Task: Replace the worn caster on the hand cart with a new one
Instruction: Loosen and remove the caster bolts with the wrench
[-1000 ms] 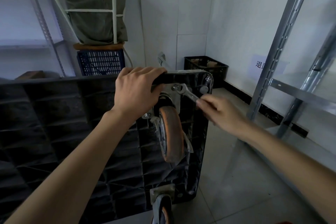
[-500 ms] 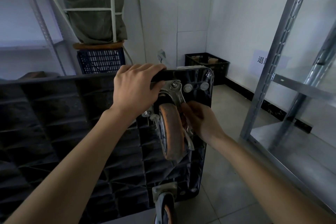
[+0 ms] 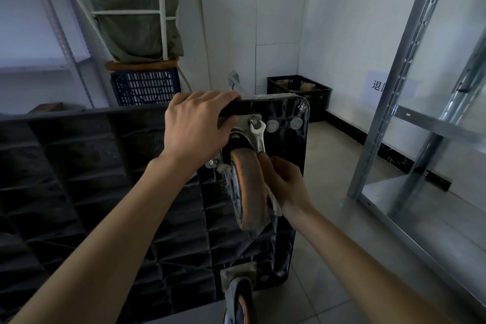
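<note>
Head view, 1 cam. Hand cart [image 3: 92, 179] stands tipped on its side, ribbed black underside facing the person. Left hand [image 3: 196, 126] grasps the cart's top edge, fingers curled over it, thumb on the near face beside the caster plate [image 3: 243, 123].

Worn caster [image 3: 248, 189], orange tread, dirty, sits just below the left hand and immediately left of the right hand; wheel stands edge-on to cam. Bits of whitish debris hang around its fork. Mounting plate is against the cart underside; 1 bolt [image 3: 253, 121] visible at plate's upper corner, another nut at lower left under the left wrist.

Wrench [image 3: 259, 137]: silver, open end seated on the upper bolt, handle running down toward the right hand. Right hand [image 3: 284, 181] clenched round the wrench's lower handle, fingers wrapped, knuckles close to the wheel tread. Contact w/ tread: cannot tell.

2 round washers/bolt heads sit on the cart just right of the wrench head. 2nd caster [image 3: 238, 294] below both hands at the cart's lower corner, partly cut off by frame edge.

Beyond the hands: blue crate [image 3: 144, 88], black crate [image 3: 299, 93] in the corner, metal shelving [image 3: 410, 81] to the right of the right arm.
</note>
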Available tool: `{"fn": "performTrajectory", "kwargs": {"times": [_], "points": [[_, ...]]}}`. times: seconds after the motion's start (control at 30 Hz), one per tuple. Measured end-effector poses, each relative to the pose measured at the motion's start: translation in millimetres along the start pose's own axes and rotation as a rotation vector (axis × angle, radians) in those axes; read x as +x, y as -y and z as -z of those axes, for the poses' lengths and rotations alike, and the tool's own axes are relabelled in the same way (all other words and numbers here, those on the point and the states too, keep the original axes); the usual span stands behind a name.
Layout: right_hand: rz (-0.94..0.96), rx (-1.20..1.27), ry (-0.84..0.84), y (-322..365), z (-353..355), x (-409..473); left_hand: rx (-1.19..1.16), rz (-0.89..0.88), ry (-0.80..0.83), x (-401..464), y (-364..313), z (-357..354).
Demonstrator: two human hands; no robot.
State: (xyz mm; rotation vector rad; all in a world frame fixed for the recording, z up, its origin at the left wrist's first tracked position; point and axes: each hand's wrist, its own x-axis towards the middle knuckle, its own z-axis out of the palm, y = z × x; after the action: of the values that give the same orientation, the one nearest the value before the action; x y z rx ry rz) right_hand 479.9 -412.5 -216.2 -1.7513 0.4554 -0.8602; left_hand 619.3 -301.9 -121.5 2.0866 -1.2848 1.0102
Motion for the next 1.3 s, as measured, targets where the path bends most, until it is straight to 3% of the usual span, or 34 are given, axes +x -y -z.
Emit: {"fn": "performTrajectory", "kwargs": {"times": [0.73, 0.97, 1.17, 1.3], "points": [[0.172, -0.202, 0.022, 10.6, 21.1, 8.8, -0.003, 0.006, -0.002, -0.3, -1.5, 0.5], [0.235, -0.53, 0.04, 12.5, 56.8, 32.7, -0.001, 0.01, 0.008, -0.5, -1.3, 1.4], [0.23, -0.87, 0.151, 58.3, 85.6, 54.5, 0.005, 0.014, 0.003, -0.5, -2.0, 1.2], [0.344, -1.117, 0.157, 100.1, 94.7, 65.4, 0.009, 0.014, -0.002, -1.1, -1.5, 0.9]]}}
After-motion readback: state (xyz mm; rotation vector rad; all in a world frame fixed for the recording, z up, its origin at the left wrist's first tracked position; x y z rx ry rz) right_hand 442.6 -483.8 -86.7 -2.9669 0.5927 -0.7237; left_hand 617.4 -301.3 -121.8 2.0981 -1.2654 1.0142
